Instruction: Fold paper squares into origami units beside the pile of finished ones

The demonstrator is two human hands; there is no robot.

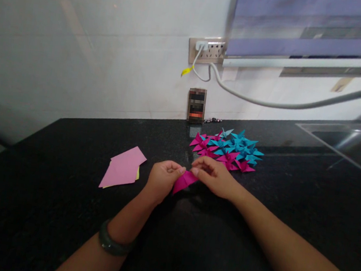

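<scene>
A folded sheet of magenta origami paper (184, 181) is held just above the dark counter, between my two hands. My left hand (164, 178) pinches its upper left part with thumb and fingers. On the other side, my right hand (213, 175) has thumb and fingertips closed on the upper right corner. Just beyond my right hand lies a cluster of folded paper cranes, some magenta (228, 158) and some blue (247, 148), with a pale one (225, 133) at the back. Left of my left hand rests a stack of pink paper sheets (124, 167), a yellow edge showing beneath.
A phone-like object (196, 105), its face blurred out, leans on the wall behind the cranes. A beaded strand (213, 120) lies beside it. Above, a socket strip (207, 50) carries a plug and white cable. At the right is a metal sink (355, 144).
</scene>
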